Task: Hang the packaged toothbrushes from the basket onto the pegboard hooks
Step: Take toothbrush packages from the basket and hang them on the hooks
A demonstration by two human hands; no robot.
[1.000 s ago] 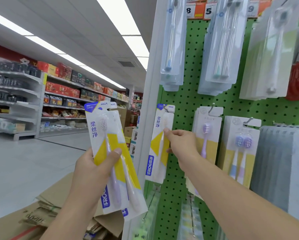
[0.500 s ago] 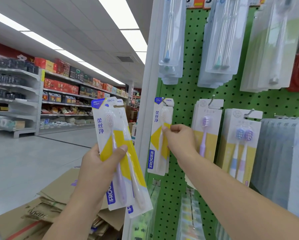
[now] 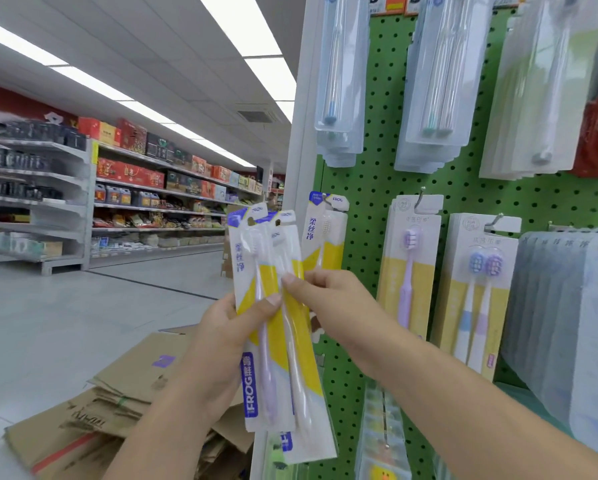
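Left hand point(image 3: 221, 344) grips 2 FROG toothbrush packs point(image 3: 256, 341); right hand point(image 3: 332, 303) pinches the rear one.

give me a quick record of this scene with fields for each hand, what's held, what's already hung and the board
left hand: left hand grips two toothbrush packs, thumb across the front pack
right hand: right hand pinches the back pack
already hung: one matching hung pack on the leftmost hook of the middle row
board: green pegboard, with other toothbrush packs on its hooks
floor: flattened cardboard lower left
basket: not in view
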